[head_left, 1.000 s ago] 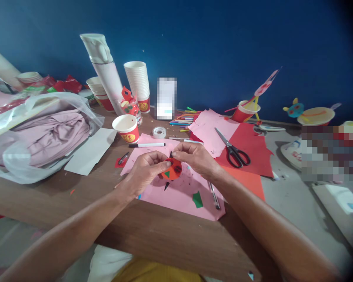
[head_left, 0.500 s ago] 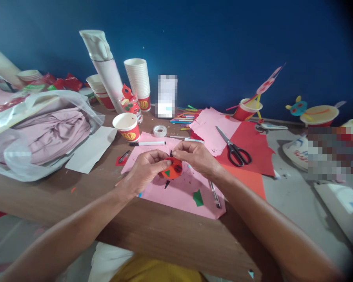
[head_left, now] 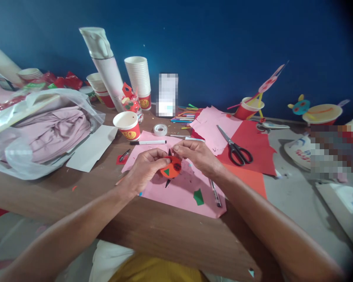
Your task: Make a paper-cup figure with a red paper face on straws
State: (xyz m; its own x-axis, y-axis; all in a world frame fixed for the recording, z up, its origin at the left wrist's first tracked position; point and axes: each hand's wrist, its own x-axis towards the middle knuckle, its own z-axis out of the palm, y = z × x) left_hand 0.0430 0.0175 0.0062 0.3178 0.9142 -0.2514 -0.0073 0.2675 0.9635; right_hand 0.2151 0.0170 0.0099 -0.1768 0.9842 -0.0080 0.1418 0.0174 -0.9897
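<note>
My left hand (head_left: 148, 166) pinches the left edge of an orange paper disc (head_left: 171, 169) between thumb and fingers. A green triangle and a dark round mark show on the disc's face. Pointed black pieces stick out at its top and bottom. Just above and to the right, my right hand (head_left: 197, 154) has its thumb and fingertips pressed together beside the upper black piece (head_left: 170, 152). Whatever those fingers may hold is too small to make out. Below both hands lies a pink paper sheet (head_left: 176, 199) with a green paper scrap (head_left: 198, 196) on it.
Black-handled scissors (head_left: 237, 150) rest on red paper at the right. Behind the hands are a marker (head_left: 150, 142), a tape roll (head_left: 160, 129), a paper cup (head_left: 129, 131) and a cup stack (head_left: 138, 78). A plastic bag (head_left: 26, 170) fills the left; a pen (head_left: 215, 194) lies right.
My right fingertips have lifted slightly up and right from the upper black piece, which now shows more fully. My left hand still holds the disc. The view has shifted a little.
</note>
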